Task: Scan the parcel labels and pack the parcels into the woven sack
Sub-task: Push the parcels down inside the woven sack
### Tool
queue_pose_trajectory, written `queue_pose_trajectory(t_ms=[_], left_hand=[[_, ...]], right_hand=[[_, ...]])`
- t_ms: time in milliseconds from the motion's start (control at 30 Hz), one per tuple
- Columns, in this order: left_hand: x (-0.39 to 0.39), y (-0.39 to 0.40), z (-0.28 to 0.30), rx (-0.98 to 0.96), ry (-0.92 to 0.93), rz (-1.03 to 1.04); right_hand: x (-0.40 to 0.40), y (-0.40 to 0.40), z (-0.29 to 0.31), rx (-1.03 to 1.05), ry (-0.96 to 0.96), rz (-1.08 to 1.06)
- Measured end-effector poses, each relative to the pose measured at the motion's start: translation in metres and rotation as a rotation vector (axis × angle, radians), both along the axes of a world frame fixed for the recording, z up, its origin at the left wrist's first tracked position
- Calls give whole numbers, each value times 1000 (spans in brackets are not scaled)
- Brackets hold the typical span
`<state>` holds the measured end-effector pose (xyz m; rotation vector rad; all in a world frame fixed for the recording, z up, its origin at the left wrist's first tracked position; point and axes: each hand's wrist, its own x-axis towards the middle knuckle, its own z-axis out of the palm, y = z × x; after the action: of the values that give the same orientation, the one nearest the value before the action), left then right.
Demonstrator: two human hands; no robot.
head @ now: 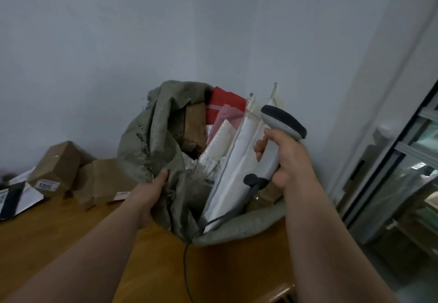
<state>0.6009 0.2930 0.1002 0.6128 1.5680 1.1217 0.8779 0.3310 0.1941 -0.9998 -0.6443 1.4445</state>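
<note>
A grey-green woven sack (151, 141) stands open on the wooden table (71, 229), against the wall. Inside it are several parcels: a brown box (195, 125), a red mailer (225, 103), a pink bag (228, 114) and tall white flat mailers (239, 160). My left hand (151, 190) grips the sack's near left rim. My right hand (283, 153) holds a white and grey barcode scanner (277, 137) over the sack's right side. The scanner's grey cable (187, 255) hangs down over the table.
Brown cardboard boxes (57, 165), one with a numbered label, lie on the table left of the sack, with flat mailers (16, 196) further left. A glass-fronted cabinet (403, 184) stands at the right, past the table's right edge.
</note>
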Motion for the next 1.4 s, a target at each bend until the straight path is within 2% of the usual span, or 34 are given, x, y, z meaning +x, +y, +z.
queue_pose_trajectory(t_ms=[100,233,333,400,533,633,700,800,900,1100,1200,1300,1333,1400], left_hand=[[10,-4,24,1,-6,43],[24,-10,49,185,-250,162],[53,-23,35,258,-341,284],[77,-31,9,148,-344,318],[119,-42,-26,-166,-242,224],[138,-38,-16,-227,-217,311],[145,-30,8,-126,-320,403],[153,-18,55,131,-562,580],[158,-16,87,317,-610,746],[167,-7,96,323,-50,909],[167,7,101,320,212,957],[172,24,105,517,365,845],[175,30,107,598,467,779],[182,46,108,682,794,633]], right_hand=[[29,-11,-3,-78,83,-6],[62,-18,4,-165,257,81],[82,-22,2,-188,213,205],[97,-21,-10,-213,107,220],[127,-13,-51,-272,-29,103],[149,-7,-76,-291,-46,-6],[160,-4,-88,-307,-47,-45],[167,4,-100,-342,-26,-80],[163,14,-107,-360,21,-37],[148,43,-117,-368,158,85],[137,62,-123,-380,130,141],[127,82,-130,-411,67,181],[125,87,-132,-421,55,181],[122,95,-135,-436,55,159]])
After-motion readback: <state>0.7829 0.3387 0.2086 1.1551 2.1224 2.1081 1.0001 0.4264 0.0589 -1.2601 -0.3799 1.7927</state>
